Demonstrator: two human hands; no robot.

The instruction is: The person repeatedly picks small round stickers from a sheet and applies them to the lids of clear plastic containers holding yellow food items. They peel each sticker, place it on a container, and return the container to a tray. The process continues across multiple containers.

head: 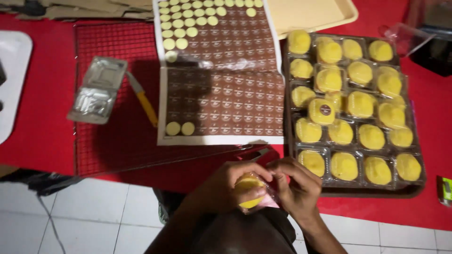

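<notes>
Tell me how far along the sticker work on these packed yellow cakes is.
Done: one packed cake lying on top of the tray bears a round brown sticker, and the sticker sheets have many bare spots where stickers were peeled. In hand: the left hand and right hand hold one packed yellow cake at the table edge. Left: most cakes in the tray show no sticker, and many brown stickers remain on the sheets.

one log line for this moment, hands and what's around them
left hand: holds yellow cake | right hand: on its clear wrapper | nearby: tray of wrapped cakes, sticker sheets
</notes>
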